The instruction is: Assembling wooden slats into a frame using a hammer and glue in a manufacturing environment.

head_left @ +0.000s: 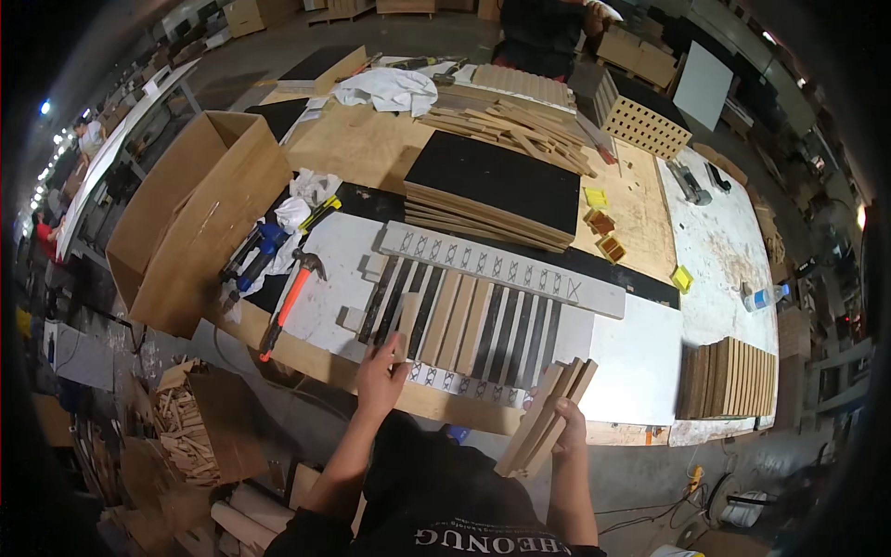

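My left hand (379,384) pinches the near end of a short wooden strip (407,320), which is at the left part of a slatted layout. Several pale wood strips (456,320) lie side by side there, among black bars (509,336) with light gaps between them. Behind the layout runs a long grey board (501,266) with pencilled crosses; similar marks show along the near edge. To the right, off the table's front edge, my right hand (570,429) is closed round a small bundle of wooden strips (546,420), held at a slant.
A claw hammer (295,295) and a blue nail gun (264,251) lie left, beside a tall wooden box (200,223). Black-topped panels (492,186) are stacked behind the layout, with loose strips (515,130) beyond. Stacked blocks (730,379) stand right. A person (538,42) is across the table.
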A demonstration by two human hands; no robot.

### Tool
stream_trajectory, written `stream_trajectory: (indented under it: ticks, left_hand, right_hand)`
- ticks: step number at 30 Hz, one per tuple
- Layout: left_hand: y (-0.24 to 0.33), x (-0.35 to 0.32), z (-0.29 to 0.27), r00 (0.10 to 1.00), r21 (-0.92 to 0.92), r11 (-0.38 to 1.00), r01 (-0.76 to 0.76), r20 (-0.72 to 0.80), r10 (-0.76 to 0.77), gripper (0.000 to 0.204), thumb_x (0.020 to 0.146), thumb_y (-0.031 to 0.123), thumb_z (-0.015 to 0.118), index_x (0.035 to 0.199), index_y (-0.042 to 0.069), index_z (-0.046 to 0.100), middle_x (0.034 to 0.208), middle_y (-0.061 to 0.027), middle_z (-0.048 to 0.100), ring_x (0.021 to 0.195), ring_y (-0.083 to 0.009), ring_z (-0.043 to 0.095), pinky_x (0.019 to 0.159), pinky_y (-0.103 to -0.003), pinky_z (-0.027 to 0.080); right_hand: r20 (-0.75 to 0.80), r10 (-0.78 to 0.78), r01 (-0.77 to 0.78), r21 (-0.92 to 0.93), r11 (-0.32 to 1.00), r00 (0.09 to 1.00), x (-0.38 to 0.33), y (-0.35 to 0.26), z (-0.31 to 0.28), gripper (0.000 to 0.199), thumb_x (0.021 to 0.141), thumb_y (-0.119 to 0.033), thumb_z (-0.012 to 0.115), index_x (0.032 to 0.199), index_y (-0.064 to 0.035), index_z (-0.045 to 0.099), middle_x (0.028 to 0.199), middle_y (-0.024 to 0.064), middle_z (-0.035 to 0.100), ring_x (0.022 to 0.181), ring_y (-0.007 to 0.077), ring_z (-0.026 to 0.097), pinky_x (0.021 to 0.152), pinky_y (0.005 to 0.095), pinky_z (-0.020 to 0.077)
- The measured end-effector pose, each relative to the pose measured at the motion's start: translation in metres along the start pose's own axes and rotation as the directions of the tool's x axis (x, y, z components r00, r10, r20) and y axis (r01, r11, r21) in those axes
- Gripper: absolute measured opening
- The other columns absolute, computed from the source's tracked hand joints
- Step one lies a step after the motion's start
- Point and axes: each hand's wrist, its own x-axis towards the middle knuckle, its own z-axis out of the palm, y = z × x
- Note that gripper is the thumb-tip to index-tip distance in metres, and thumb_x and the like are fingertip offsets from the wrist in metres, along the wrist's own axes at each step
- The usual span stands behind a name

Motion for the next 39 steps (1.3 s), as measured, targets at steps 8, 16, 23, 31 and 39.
stream_trajectory:
  ticks: [8,16,23,31,39]
  left_hand:
    - [0.003,0.026,0.023,0.988,0.310,0.941,-0.134,0.113,0.103,0.046,0.072,0.015,0.068,0.116,0.015,0.057,0.087,-0.0128,0.049,0.082,-0.0330,0.053,0.073,-0.043,0.046]
    - [-0.025,0.053,0.047,0.984,0.372,0.912,-0.176,0.038,0.174,0.031,0.080,0.017,0.051,0.107,0.002,0.058,0.094,-0.0159,0.053,0.085,-0.0328,0.055,0.075,-0.043,0.046]
    - [0.037,0.039,0.042,0.965,0.352,0.899,-0.261,0.084,0.248,0.028,0.082,0.016,0.050,0.107,0.006,0.057,0.097,-0.0157,0.050,0.082,-0.0325,0.056,0.071,-0.041,0.047]
    - [0.089,-0.049,0.041,0.832,-0.442,0.887,0.137,0.537,0.139,0.036,0.091,0.040,0.049,0.097,0.005,0.059,0.084,-0.0126,0.060,0.076,-0.0269,0.059,0.066,-0.036,0.044]
    - [0.079,-0.041,0.025,0.846,-0.364,0.931,0.022,0.503,0.177,0.025,0.086,0.028,0.057,0.090,0.003,0.060,0.083,-0.0142,0.060,0.073,-0.0309,0.059,0.063,-0.039,0.044]
  right_hand:
    - [-0.051,0.095,-0.097,-0.031,0.995,0.994,0.001,0.010,0.004,0.060,0.071,-0.023,0.064,0.124,-0.0079,0.041,0.105,0.0134,0.054,0.090,0.0287,0.057,0.072,0.0428,0.0547]
    - [-0.182,0.055,-0.095,-0.222,0.970,0.982,-0.008,0.017,0.021,0.064,0.072,-0.031,0.060,0.119,0.0085,0.044,0.108,0.0193,0.056,0.094,0.0317,0.060,0.077,0.0447,0.0528]
    - [-0.330,0.008,-0.129,-0.344,0.930,0.944,-0.015,0.013,0.043,0.076,0.071,-0.043,0.064,0.131,-0.0059,0.036,0.115,0.0183,0.051,0.100,0.0334,0.054,0.081,0.0420,0.0507]
    - [-0.137,-0.222,0.235,0.085,0.968,0.965,0.023,0.036,0.054,0.055,0.078,-0.032,0.061,0.125,-0.0102,0.044,0.091,0.0088,0.062,0.089,0.0265,0.062,0.072,0.0417,0.0555]
    - [0.000,-0.147,0.145,0.150,0.978,0.989,0.034,0.055,0.048,0.053,0.079,-0.027,0.062,0.125,-0.0082,0.043,0.101,0.0109,0.058,0.092,0.0284,0.059,0.081,0.0407,0.0512]
